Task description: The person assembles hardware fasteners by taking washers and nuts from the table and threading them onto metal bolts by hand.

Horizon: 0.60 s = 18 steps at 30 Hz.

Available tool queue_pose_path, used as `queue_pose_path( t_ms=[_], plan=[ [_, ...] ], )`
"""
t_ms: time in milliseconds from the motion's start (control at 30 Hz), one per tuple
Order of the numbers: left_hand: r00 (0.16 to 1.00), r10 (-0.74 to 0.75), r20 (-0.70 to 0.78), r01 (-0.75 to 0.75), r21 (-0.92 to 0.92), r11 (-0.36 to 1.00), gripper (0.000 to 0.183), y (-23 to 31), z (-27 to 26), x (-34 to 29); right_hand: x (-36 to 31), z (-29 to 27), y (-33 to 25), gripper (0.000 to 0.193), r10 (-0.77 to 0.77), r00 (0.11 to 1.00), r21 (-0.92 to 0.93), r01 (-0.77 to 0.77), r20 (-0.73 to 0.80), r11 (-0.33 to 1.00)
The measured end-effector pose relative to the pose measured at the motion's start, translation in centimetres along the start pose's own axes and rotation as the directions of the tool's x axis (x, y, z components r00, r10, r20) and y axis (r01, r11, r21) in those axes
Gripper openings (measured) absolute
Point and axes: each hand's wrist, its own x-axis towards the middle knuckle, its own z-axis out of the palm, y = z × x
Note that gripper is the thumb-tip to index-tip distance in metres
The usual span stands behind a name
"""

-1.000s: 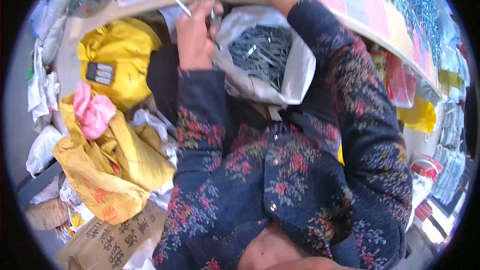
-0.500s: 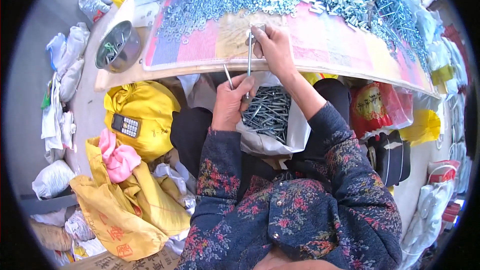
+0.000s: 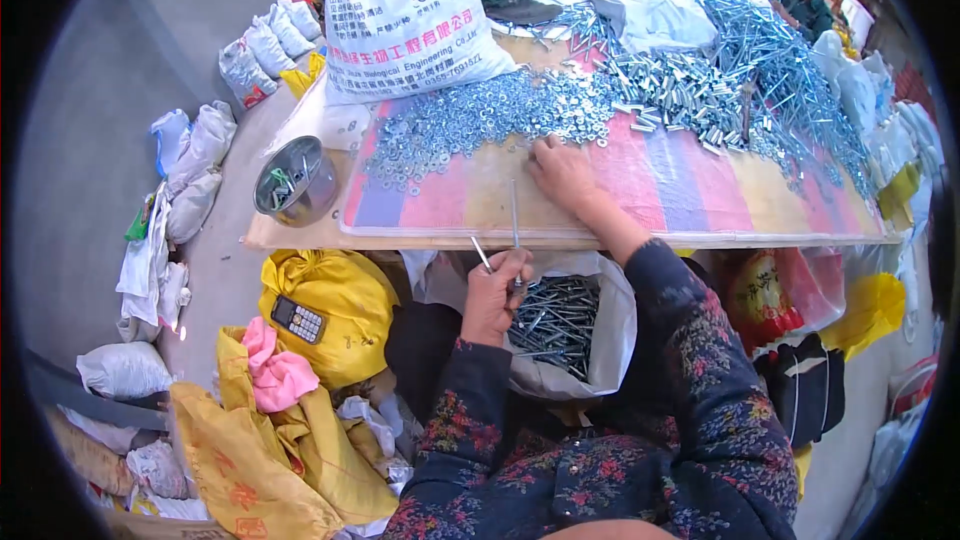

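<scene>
In my left hand [image 3: 492, 298], closed above the front of the table, a long thin metal bolt [image 3: 515, 215] stands up. A second light metal rod [image 3: 482, 254] sticks out beside it; its lower part is hidden in the fingers. My right hand [image 3: 562, 172] rests on the striped tabletop at the near edge of a heap of small washers [image 3: 470, 125]. Its fingers are bent down and together, hiding anything they pinch. Just below my left hand, an open white sack [image 3: 612, 325] between my legs holds many dark bolts [image 3: 555, 325].
Metal sleeves [image 3: 680, 100] and long bolts [image 3: 770, 50] are heaped at the table's right. A metal bowl [image 3: 297, 180] with a few parts stands at its left corner, near a full white sack [image 3: 410, 20]. A phone [image 3: 299, 320] lies on a yellow bag [image 3: 335, 340].
My right hand has left the top of the bolt and reached forward to the washers. My left hand still holds the bolt and rod. The view has tilted up, showing a person's legs beyond the table.
</scene>
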Motion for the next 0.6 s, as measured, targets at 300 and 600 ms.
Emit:
queue_pose_path(
  t_ms=[300,600],
  plan=[
    [0.993,0.076,0.094,-0.087,0.115,0.99,0.019,-0.1,0.8,0.3,2.2,-2.6,-2.4,0.016,0.124,0.959,-0.096,-0.103,0.253,0.99],
    [0.993,0.109,0.037,-0.11,0.043,0.993,0.017,0.1,1.0,-0.5,2.4,-0.4,-0.6,0.016,-0.009,0.985,-0.053,0.018,0.174,0.998]
  ],
)
